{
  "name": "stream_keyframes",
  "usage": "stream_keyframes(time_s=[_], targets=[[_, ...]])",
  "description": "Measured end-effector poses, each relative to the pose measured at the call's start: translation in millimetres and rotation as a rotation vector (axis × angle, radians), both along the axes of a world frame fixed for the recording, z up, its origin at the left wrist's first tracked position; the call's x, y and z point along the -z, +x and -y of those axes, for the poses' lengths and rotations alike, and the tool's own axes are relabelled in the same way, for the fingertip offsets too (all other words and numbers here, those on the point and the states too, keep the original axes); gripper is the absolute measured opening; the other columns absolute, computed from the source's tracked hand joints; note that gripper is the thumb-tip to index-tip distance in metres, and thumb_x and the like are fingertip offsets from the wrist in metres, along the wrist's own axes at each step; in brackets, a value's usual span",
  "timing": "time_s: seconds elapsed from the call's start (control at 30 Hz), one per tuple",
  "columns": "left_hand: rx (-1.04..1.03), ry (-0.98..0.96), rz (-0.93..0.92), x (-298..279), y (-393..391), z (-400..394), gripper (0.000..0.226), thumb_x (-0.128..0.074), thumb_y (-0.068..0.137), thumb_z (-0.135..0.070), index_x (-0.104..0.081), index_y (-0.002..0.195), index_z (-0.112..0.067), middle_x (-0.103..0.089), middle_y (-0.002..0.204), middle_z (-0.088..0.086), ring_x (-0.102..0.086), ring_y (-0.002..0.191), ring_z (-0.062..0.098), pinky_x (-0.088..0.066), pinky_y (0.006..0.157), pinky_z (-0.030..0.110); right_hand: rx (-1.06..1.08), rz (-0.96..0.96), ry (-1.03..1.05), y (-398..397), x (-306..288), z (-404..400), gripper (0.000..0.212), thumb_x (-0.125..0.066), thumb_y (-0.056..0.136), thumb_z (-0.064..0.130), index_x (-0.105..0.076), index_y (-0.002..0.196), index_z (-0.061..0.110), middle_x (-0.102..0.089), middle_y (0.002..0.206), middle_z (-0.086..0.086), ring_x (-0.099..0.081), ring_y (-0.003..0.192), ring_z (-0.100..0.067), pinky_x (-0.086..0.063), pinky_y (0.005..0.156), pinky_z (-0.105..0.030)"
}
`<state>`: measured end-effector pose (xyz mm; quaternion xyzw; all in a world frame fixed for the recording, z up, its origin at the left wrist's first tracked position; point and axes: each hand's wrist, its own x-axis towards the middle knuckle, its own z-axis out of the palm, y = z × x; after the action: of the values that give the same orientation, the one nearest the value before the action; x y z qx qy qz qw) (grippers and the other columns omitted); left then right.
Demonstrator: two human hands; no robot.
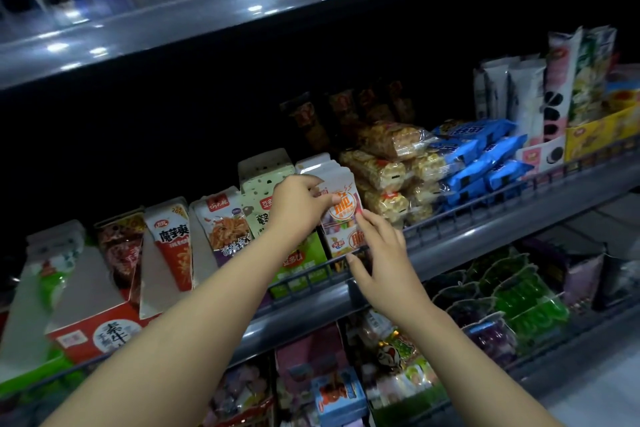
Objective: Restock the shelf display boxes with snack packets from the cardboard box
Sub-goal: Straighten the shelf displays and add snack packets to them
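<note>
Upright, white packets point(341, 199) fill display box point(346, 243).

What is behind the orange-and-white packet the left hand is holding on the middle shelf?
More white packets of the same shape stand stacked behind the orange-and-white packet pinched by the left hand. How many is hidden; beyond them the shelf is dark.

Middle shelf point(450, 246), wire front rail: display boxes point(104, 326) of snack packets point(341, 204), stacked blue packs point(485, 163)
</note>
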<state>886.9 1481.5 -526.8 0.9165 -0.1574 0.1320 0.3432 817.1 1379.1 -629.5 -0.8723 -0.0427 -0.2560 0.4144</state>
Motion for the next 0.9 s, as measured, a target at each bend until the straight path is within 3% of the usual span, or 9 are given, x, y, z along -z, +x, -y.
stream_keyframes(time_s=[0.07, 0.1, 0.2, 0.3, 0.47, 0.53, 0.63, 0.8, 0.9], targets=[[0.008, -0.015, 0.066, 5, -3, -1, 0.02, -0.074, 0.079, -0.027, -0.069, 0.083, -0.009, -0.07, 0.074, 0.01, -0.065, 0.069, 0.026, -0.054, 0.07, 0.041, -0.015, -0.01, 0.007, -1, 0, 1, 0.064, -0.049, 0.095, 0.023, -0.015, 0.15, 0.02, -0.011, 0.153, 0.012, -0.006, 0.137, -0.004, -0.01, 0.107, -0.017], [0.015, -0.044, 0.076, 8, -6, -2, 0.019, -0.074, 0.079, -0.027, -0.07, 0.089, -0.011, -0.07, 0.077, 0.004, -0.065, 0.072, 0.023, -0.054, 0.072, 0.039, -0.023, -0.015, 0.006, -2, 1, 1, 0.065, -0.048, 0.096, 0.023, -0.014, 0.15, 0.021, -0.01, 0.154, 0.013, -0.006, 0.137, -0.003, -0.01, 0.107, -0.017], [0.009, -0.148, 0.106, 15, -13, -5, 0.032, -0.071, 0.082, -0.021, -0.064, 0.112, -0.013, -0.064, 0.092, -0.006, -0.059, 0.077, 0.006, -0.049, 0.07, 0.02, -0.049, -0.031, -0.006, -5, 2, 1, 0.065, -0.047, 0.096, 0.024, -0.01, 0.151, 0.023, -0.002, 0.156, 0.016, -0.002, 0.138, -0.002, -0.009, 0.106, -0.017], [-0.002, -0.309, 0.107, 20, -25, -12, 0.031, -0.068, 0.085, -0.016, -0.06, 0.114, -0.015, -0.059, 0.087, -0.01, -0.053, 0.075, -0.003, -0.045, 0.062, 0.006, -0.066, -0.048, -0.008, -12, 3, -1, 0.064, -0.046, 0.097, 0.027, -0.01, 0.151, 0.025, 0.003, 0.156, 0.017, -0.001, 0.139, -0.001, -0.009, 0.106, -0.018], [-0.006, -0.479, 0.121, 39, -61, -28, 0.023, -0.067, 0.086, -0.019, -0.058, 0.107, -0.021, -0.059, 0.095, -0.007, -0.055, 0.084, -0.001, -0.045, 0.07, 0.005, -0.045, 0.017, 0.051, -30, 10, -14, 0.055, -0.049, 0.096, 0.028, -0.03, 0.146, 0.019, -0.022, 0.153, 0.009, -0.015, 0.139, -0.006, -0.015, 0.11, -0.019], [0.029, -0.466, 0.131, 54, -76, -35, 0.017, -0.062, 0.089, -0.018, -0.06, 0.105, -0.021, -0.06, 0.1, -0.005, -0.056, 0.089, 0.0, -0.045, 0.074, 0.005, -0.039, 0.016, 0.114, -40, 18, -22, 0.047, -0.051, 0.095, 0.027, -0.041, 0.14, 0.018, -0.036, 0.145, 0.007, -0.028, 0.135, -0.009, -0.027, 0.112, -0.027], [0.006, -0.429, 0.117, 93, -97, -58, 0.015, -0.059, 0.09, -0.015, -0.062, 0.105, -0.019, -0.061, 0.104, -0.001, -0.057, 0.089, -0.003, -0.043, 0.072, 0.003, -0.042, -0.056, 0.167, -61, 38, -41, 0.04, -0.052, 0.094, 0.026, -0.048, 0.133, 0.02, -0.049, 0.131, 0.005, -0.047, 0.119, -0.01, -0.043, 0.101, -0.032], [-0.079, -0.332, -0.015, 183, -137, -101, 0.013, -0.059, 0.09, -0.015, -0.064, 0.101, -0.019, -0.061, 0.1, -0.004, -0.056, 0.085, -0.004, -0.04, 0.071, 0.003, -0.058, -0.217, 0.103, -88, 92, -70, 0.033, -0.054, 0.093, 0.021, -0.055, 0.125, 0.015, -0.056, 0.121, -0.001, -0.057, 0.109, -0.015, -0.044, 0.095, -0.027], [-0.14, -0.298, -0.182, 243, -158, -119, 0.014, -0.057, 0.09, -0.012, -0.066, 0.101, -0.016, -0.059, 0.098, -0.005, -0.055, 0.079, -0.005, -0.039, 0.067, 0.0, -0.051, -0.356, 0.072, -109, 137, -92, 0.033, -0.052, 0.094, 0.023, -0.054, 0.126, 0.015, -0.055, 0.124, -0.001, -0.057, 0.109, -0.017, -0.043, 0.091, -0.025]])
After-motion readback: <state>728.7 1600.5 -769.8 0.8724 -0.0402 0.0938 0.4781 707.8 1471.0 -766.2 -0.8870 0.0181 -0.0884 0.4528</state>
